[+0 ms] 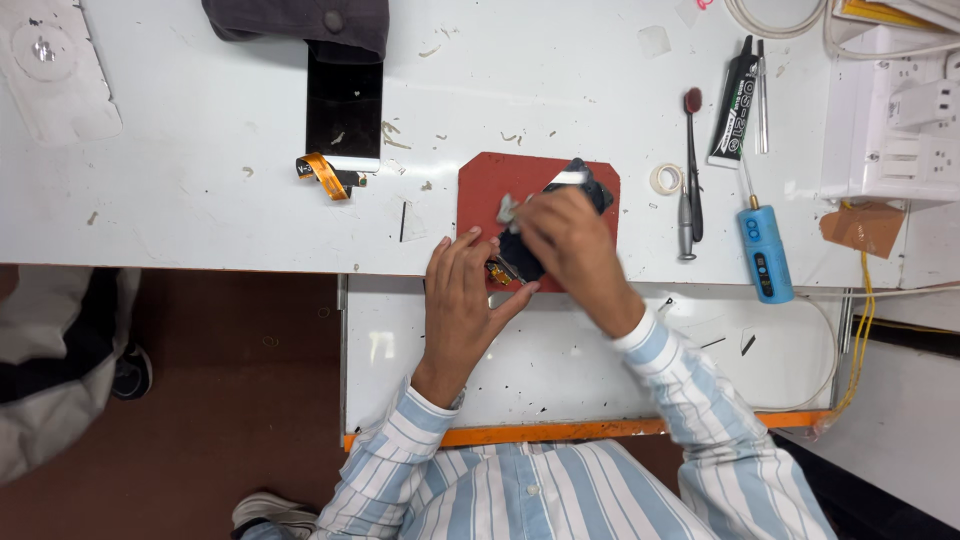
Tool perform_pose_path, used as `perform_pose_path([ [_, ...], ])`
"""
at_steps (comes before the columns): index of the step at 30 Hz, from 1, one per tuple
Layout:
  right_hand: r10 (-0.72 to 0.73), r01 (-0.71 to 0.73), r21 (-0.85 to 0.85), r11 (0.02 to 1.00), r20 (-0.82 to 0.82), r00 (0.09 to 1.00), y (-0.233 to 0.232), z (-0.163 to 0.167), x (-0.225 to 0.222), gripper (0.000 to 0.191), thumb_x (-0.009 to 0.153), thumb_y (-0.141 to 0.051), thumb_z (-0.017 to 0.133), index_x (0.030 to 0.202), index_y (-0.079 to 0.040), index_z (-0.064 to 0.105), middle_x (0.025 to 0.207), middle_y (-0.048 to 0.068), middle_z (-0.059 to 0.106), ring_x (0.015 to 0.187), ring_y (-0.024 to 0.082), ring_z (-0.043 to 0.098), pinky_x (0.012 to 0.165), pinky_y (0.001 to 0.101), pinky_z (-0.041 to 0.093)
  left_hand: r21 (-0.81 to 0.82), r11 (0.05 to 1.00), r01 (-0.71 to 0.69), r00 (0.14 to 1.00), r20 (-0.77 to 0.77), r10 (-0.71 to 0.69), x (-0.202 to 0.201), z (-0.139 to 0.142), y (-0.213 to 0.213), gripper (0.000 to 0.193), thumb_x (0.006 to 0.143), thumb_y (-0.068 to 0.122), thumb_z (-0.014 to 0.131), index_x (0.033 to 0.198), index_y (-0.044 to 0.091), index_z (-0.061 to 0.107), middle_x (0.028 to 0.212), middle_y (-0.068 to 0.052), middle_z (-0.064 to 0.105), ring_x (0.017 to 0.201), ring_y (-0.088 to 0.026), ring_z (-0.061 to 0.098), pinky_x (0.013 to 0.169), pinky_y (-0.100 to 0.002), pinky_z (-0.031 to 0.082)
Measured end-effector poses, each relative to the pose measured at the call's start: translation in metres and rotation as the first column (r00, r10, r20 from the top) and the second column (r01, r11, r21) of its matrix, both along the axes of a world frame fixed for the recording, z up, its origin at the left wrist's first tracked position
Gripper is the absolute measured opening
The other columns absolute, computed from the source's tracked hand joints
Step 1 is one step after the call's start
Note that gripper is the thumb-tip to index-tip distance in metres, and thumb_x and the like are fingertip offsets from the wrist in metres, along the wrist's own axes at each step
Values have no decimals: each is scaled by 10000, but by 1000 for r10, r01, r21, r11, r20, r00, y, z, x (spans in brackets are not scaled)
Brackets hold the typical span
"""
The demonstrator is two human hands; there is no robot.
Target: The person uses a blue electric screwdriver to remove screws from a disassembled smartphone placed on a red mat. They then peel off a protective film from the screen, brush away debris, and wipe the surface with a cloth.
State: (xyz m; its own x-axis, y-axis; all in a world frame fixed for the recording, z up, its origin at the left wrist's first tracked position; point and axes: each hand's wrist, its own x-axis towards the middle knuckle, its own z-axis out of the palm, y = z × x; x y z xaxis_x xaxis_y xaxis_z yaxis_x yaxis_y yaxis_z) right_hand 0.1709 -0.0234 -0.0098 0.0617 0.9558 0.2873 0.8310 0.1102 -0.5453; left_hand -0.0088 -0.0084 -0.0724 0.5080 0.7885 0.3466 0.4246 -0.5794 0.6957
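White tabletop point(200, 150) fills the upper frame, scattered with scraps. At centre lies a rust-red rectangular work mat point(480, 190), its lower edge near the tabletop's front lip. On it sits a small black phone part point(525, 258). The left hand point(460, 300) steadies it with fingertips, grip loose and open; the right hand point(570, 240) pinches a pale wipe point(510, 208) against it. The part lies close to the front edge, so a hard rub could likely push it off. Open room lies at left; a blue electric screwdriver point(766, 250) and a black brush point(692, 160) crowd the right.
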Motion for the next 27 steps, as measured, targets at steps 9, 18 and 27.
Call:
perform_pose_path([
  [9, 25, -25, -21, 999, 1, 1000, 1, -2, 3, 194, 879, -20, 748, 1070, -17, 719, 1018, 110, 704, 990, 293, 627, 888, 416, 518, 2, 1000, 0, 1000, -5, 0, -1, 0, 1, 670, 818, 403, 890, 1274, 65, 535, 1228, -86, 609, 1351, -281, 520, 1212, -516, 353],
  [18, -80, 68, -101, 993, -118, 990, 8, 17, 4, 192, 896, 0, 744, 1085, -29, 728, 961, 88, 702, 940, 284, 614, 807, 379, 505, 14, 1000, -5, 1000, 5, 5, 0, 1, 0, 685, 814, 419, 883, 1280, 58, 534, 1248, -106, 611, 1341, -281, 520, 1208, -518, 346],
  [27, -43, 46, 32, 998, -73, 996, 7, 14, 2, 131, 882, -1, 758, 984, -25, 680, 947, 97, 684, 926, 299, 619, 834, 411, 511, 2, 1000, -4, 1000, 0, 4, -1, 2, 1, 676, 812, 413, 880, 1275, 64, 532, 1248, -103, 614, 1353, -280, 519, 1216, -518, 340],
])
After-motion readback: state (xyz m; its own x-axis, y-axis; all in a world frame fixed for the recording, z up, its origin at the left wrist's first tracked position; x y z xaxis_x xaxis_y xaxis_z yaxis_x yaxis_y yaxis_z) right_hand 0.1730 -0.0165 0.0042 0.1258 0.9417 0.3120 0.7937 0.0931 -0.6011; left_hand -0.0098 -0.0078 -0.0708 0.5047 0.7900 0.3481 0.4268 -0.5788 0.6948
